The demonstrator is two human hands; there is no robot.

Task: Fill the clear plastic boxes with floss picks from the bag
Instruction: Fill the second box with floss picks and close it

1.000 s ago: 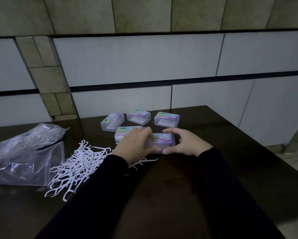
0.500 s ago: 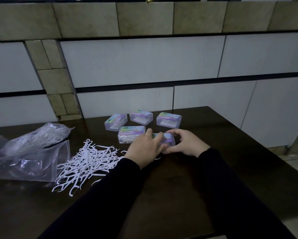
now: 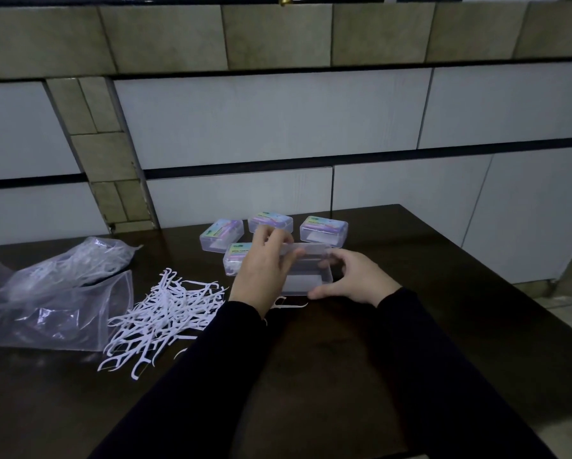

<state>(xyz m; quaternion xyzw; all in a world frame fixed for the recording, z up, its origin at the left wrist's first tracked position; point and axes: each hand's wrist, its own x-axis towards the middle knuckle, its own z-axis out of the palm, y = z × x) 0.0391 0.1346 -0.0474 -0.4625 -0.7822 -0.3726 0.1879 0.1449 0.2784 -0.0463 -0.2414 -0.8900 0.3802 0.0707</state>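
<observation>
Two hands on an open clear box

Both hands grasp one clear rectangular plastic box [image 3: 308,273] at mid-table — the left hand [image 3: 264,270] curls over its raised lid, the right hand [image 3: 354,279] holds its near right corner. Four closed clear boxes with colourful labels [image 3: 324,230] sit just behind. White floss picks [image 3: 165,313] lie heaped to the left, beside a crumpled clear plastic bag [image 3: 52,293] on the dark wooden table [image 3: 311,376].

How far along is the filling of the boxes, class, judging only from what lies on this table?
Done: floss picks lie tipped out in a heap beside the bag. In hand: the left hand and right hand hold one clear box, its lid lifted; it looks empty. Left: four closed boxes wait behind; whether any holds picks cannot be told. No pick is being loaded yet.
</observation>
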